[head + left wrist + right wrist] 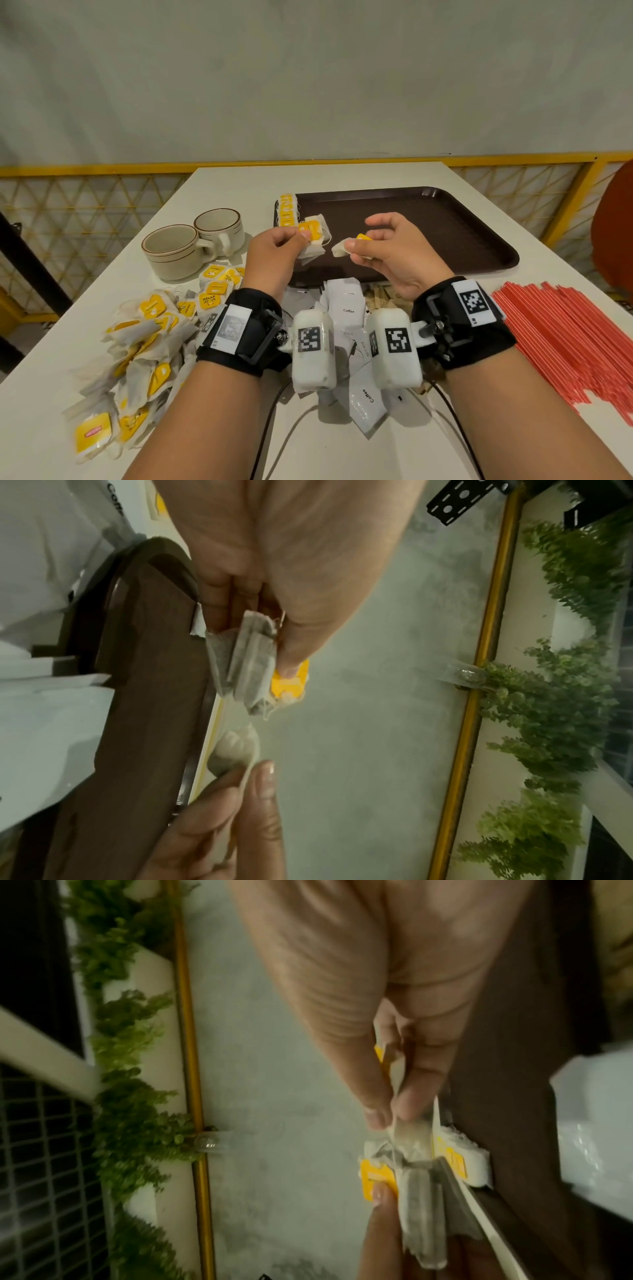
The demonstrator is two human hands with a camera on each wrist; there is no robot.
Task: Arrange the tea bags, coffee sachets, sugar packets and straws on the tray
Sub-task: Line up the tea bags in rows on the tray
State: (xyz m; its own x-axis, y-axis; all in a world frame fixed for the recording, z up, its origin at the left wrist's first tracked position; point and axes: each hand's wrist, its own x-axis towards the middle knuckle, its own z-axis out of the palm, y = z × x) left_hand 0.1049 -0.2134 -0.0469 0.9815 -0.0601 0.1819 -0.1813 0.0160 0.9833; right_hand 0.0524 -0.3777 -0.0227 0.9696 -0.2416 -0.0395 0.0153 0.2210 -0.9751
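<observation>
Both hands hover over the near left part of the dark brown tray (445, 219). My left hand (279, 245) pinches a small bunch of tea bags (313, 240) with yellow tags, also visible as the bunch of tea bags (246, 664). My right hand (387, 240) pinches a single tea bag (346, 247) by its yellow tag; in the right wrist view this tea bag (407, 1129) hangs from the fingertips. A short row of tea bags (287, 209) lies on the tray's far left corner. Loose tea bags (144, 346), white coffee sachets (347, 308) and red straws (568, 339) lie on the table.
Two beige cups (191, 241) stand left of the tray. Brown sugar packets (383, 296) peek out between the tray and the sachets. A yellow mesh railing (85, 202) runs behind the white table (239, 178). A red chair back (613, 226) is at the right edge.
</observation>
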